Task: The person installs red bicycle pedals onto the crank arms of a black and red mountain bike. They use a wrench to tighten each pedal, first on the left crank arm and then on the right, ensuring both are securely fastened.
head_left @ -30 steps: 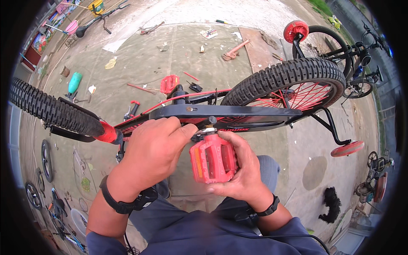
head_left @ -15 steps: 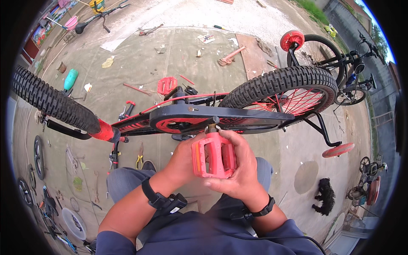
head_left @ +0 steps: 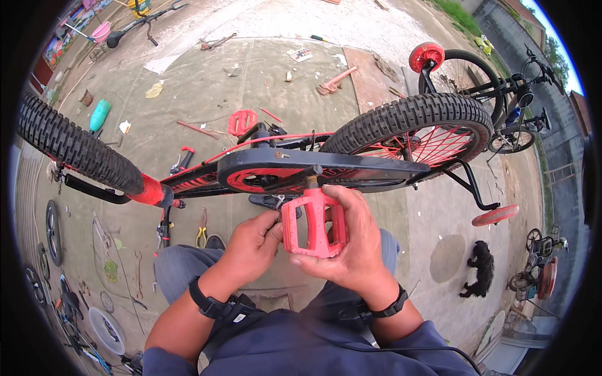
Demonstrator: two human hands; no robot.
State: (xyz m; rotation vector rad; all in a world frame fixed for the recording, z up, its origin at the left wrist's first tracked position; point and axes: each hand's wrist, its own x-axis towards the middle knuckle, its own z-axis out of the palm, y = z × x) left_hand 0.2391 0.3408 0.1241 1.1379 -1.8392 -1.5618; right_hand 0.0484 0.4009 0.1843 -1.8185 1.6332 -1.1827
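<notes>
A red bicycle pedal (head_left: 315, 222) stands at the end of the black crank arm (head_left: 300, 178), its metal spindle uppermost. My right hand (head_left: 356, 244) grips it, thumb along the near edge and fingers around the right side. Beside the pedal's left edge, my left hand (head_left: 252, 245) is closed, thumb and fingers pressed together; whatever they may hold is hidden. The upside-down bicycle (head_left: 263, 164) lies across in front of me, with a black and red chain guard. A second red pedal (head_left: 242, 123) shows on its far side.
Knobbly tyres rise at left (head_left: 81, 144) and right (head_left: 407, 122). A training wheel (head_left: 495, 215) juts out at right. Pliers (head_left: 202, 229) lie by my left foot, a red pipe wrench (head_left: 337, 80) beyond the bicycle. A black dog (head_left: 479, 269) is at right.
My left hand has come away from behind the pedal's top, down and left, its fingers drawing together. The right hand keeps its grip on the pedal.
</notes>
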